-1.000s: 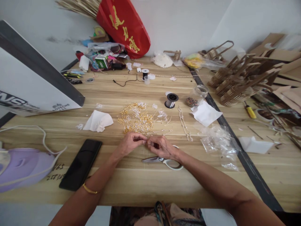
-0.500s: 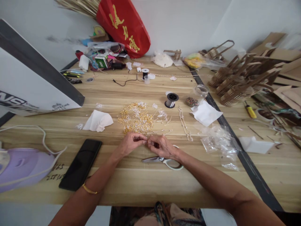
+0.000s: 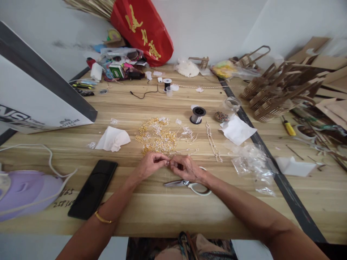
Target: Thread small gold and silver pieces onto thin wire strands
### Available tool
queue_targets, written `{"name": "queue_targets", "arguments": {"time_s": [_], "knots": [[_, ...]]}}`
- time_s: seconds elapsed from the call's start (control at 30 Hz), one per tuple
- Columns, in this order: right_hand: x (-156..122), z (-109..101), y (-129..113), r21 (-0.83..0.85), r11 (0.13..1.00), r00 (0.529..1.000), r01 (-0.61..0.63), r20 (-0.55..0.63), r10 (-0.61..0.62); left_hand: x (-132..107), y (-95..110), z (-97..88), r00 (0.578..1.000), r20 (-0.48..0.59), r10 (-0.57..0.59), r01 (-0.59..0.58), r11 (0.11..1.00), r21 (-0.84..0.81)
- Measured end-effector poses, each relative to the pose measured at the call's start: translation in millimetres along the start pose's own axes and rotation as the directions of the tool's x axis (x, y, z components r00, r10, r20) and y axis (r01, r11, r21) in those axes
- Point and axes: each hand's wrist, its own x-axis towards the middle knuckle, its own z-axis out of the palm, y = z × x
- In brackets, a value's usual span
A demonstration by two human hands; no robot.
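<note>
My left hand [image 3: 152, 164] and my right hand [image 3: 187, 168] meet fingertip to fingertip above the table. Both are closed in a pinch around something tiny, too small to name. Just beyond them spreads a pile of gold and silver jewellery pieces [image 3: 159, 139], with a thin chain [image 3: 180, 151] at its near edge. Scissors [image 3: 199, 188] with pale handles lie beneath and beside my right hand. A beaded chain [image 3: 213, 142] is stretched out to the right of the pile, and loose silver pins [image 3: 187, 133] lie between.
A wire spool [image 3: 197, 115] and a glass jar of beads [image 3: 227, 110] stand behind. On the left are a black phone [image 3: 93, 189], a crumpled tissue [image 3: 113, 139] and a large white box [image 3: 40, 94]. Clear plastic bags [image 3: 253, 164] and small woven baskets [image 3: 273, 90] are to the right.
Both hands stay in almost the same place, fingertips still together. A tiny shiny bit now shows between them. Nothing else has visibly moved.
</note>
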Motion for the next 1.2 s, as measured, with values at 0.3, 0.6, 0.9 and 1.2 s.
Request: {"name": "queue_targets", "arguments": {"time_s": [0.3,0.6,0.9,1.2], "knots": [[-0.5,0.8,0.2,-0.001,1.000,1.000,-0.003,-0.012,0.003,0.0,3.7,0.8,0.999,-0.005,-0.033,0.033,0.996,-0.080],[0.1,-0.4,-0.5,-0.016,1.000,1.000,-0.001,-0.001,0.001,0.7,3.1,1.0,0.999,-0.017,-0.036,0.034,0.994,-0.105],[0.1,1.0,-0.5,0.009,1.000,0.999,-0.021,-0.031,0.022,1.9,5.6,1.4,0.999,-0.024,-0.046,0.043,0.992,-0.121],[-1.0,0.0,1.0,-0.002,0.999,0.999,-0.039,-0.035,0.039,2.5,6.5,-1.2,1.000,-0.019,-0.021,0.019,0.998,-0.060]]}}
